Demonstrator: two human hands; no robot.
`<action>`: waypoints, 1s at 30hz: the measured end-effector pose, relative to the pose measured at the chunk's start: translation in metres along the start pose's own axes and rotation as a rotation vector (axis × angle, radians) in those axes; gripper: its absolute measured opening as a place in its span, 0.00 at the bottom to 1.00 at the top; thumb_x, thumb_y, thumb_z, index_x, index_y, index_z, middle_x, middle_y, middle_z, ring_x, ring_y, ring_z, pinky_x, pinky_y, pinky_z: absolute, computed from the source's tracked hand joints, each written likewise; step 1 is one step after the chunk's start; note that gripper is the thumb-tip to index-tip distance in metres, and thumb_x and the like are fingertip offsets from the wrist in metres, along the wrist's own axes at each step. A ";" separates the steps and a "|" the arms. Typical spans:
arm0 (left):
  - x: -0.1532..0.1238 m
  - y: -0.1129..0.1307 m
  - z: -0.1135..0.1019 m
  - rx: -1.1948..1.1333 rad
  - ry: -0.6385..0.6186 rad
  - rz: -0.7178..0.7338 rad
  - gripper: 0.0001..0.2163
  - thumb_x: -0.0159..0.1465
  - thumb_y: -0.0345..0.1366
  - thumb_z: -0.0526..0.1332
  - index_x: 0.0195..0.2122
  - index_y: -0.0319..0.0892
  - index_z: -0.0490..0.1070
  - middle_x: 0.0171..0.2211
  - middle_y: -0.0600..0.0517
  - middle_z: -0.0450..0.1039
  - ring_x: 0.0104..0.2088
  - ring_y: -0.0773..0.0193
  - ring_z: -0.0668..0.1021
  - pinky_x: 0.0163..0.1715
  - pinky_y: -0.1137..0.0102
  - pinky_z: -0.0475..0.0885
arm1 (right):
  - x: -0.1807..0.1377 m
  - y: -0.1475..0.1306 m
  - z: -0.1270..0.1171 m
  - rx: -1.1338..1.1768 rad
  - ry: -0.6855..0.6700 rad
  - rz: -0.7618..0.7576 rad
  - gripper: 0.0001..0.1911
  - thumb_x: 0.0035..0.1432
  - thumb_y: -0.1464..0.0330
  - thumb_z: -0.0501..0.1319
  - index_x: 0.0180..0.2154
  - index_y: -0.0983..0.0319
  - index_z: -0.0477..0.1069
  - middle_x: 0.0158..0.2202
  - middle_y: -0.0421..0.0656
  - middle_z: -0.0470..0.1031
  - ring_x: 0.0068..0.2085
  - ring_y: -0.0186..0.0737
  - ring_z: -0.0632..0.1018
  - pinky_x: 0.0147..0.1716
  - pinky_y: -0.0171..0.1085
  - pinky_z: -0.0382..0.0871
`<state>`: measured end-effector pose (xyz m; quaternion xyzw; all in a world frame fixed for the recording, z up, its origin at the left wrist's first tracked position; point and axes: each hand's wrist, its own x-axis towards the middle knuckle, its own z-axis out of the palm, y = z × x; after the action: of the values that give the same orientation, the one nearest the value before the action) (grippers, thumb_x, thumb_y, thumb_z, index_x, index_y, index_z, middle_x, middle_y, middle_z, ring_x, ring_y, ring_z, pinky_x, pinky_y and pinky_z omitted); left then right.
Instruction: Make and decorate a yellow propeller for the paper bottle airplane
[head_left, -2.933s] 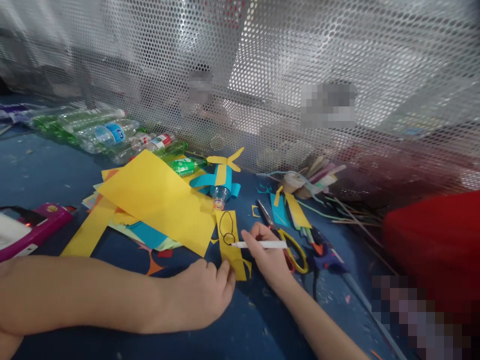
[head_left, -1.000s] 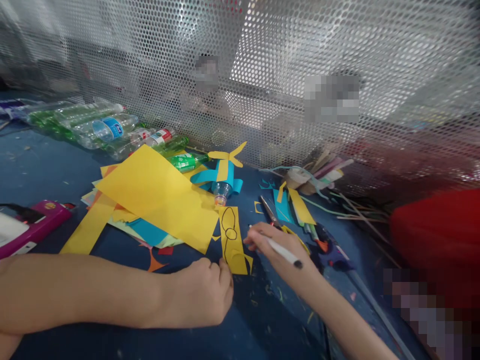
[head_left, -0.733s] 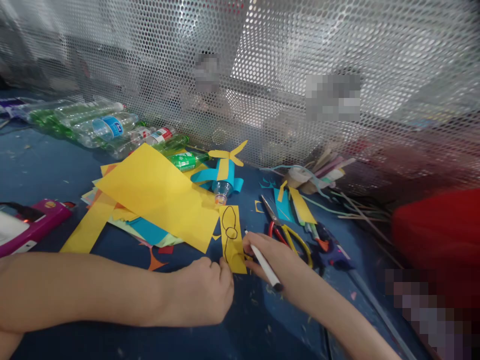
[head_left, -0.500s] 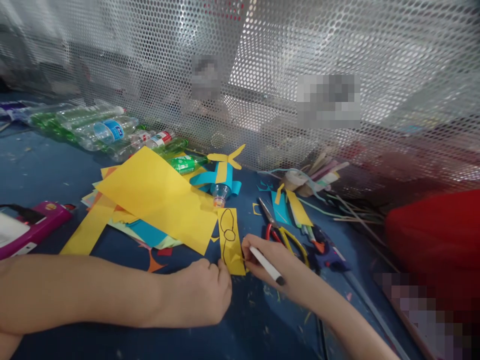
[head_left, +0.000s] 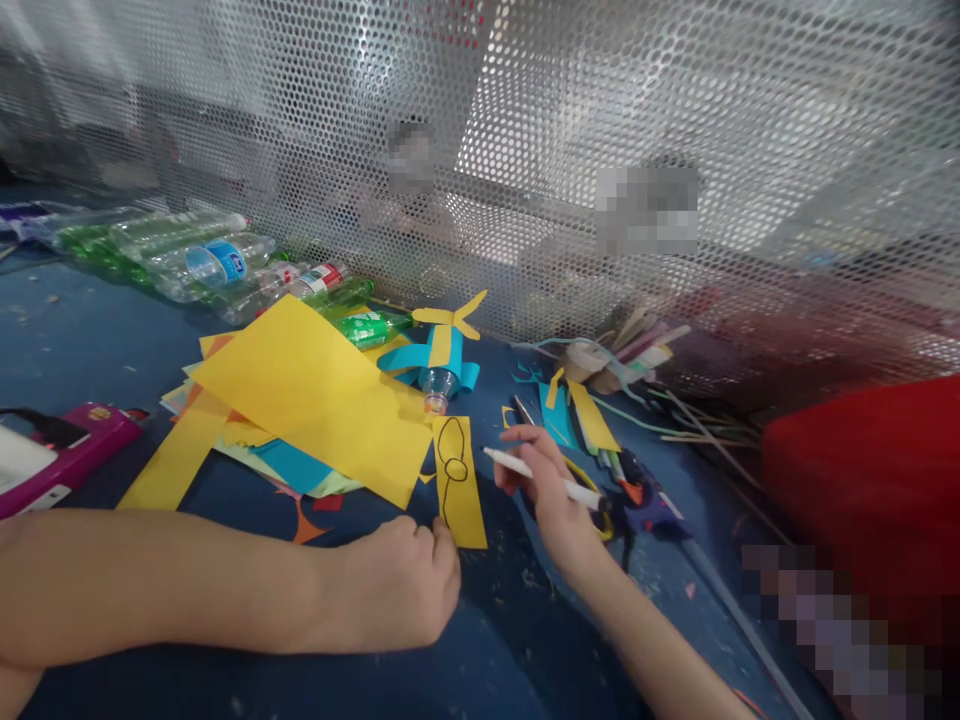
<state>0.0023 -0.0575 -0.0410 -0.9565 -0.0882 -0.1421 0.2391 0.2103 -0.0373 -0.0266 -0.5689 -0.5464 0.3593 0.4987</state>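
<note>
A yellow paper strip [head_left: 466, 505] lies on the blue table, with a black outline of a loop, a small circle and part of a second loop drawn on it. My left hand [head_left: 409, 582] is closed, its fingertips at the strip's lower left edge, holding it down. To the right, my right hand [head_left: 551, 490] grips a white marker [head_left: 510, 461], tip pointing left, lifted away from the paper. Just beyond the strip stands a bottle model [head_left: 442, 350] wrapped in blue and yellow paper with a yellow propeller on top.
Yellow sheets [head_left: 315, 400] are stacked at left, near a purple-and-white device [head_left: 82, 450]. Plastic bottles [head_left: 217, 262] lie behind. Scissors [head_left: 525, 410] are partly hidden by my right hand, close to a blue glue gun [head_left: 656, 510]. A perforated metal screen [head_left: 300, 130] borders the table; people sit beyond.
My right hand has drawn back from the strip, up and to the right, and the marker's tip now points left. The left hand stays in nearly the same place.
</note>
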 end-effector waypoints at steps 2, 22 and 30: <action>-0.001 0.001 0.000 0.000 -0.007 0.000 0.14 0.59 0.25 0.54 0.44 0.29 0.73 0.40 0.32 0.77 0.27 0.55 0.78 0.18 0.65 0.68 | -0.006 0.005 0.005 0.009 -0.029 -0.002 0.06 0.56 0.62 0.56 0.32 0.57 0.62 0.19 0.35 0.66 0.22 0.36 0.67 0.24 0.35 0.62; 0.000 -0.002 -0.003 -0.012 -0.029 0.016 0.14 0.59 0.24 0.53 0.45 0.28 0.72 0.41 0.31 0.76 0.28 0.54 0.78 0.18 0.65 0.69 | -0.009 0.013 0.008 -0.184 0.081 -0.002 0.17 0.56 0.63 0.57 0.21 0.57 0.53 0.14 0.32 0.55 0.18 0.31 0.57 0.19 0.33 0.51; 0.001 -0.002 -0.003 -0.005 -0.060 0.011 0.15 0.59 0.25 0.54 0.46 0.29 0.73 0.42 0.31 0.76 0.29 0.55 0.79 0.19 0.66 0.70 | -0.008 0.014 0.005 -0.212 0.083 -0.028 0.17 0.53 0.64 0.56 0.20 0.57 0.50 0.15 0.32 0.51 0.19 0.32 0.55 0.19 0.33 0.50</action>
<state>0.0018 -0.0575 -0.0370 -0.9614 -0.0895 -0.1123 0.2348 0.2077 -0.0429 -0.0426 -0.6252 -0.5682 0.2686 0.4627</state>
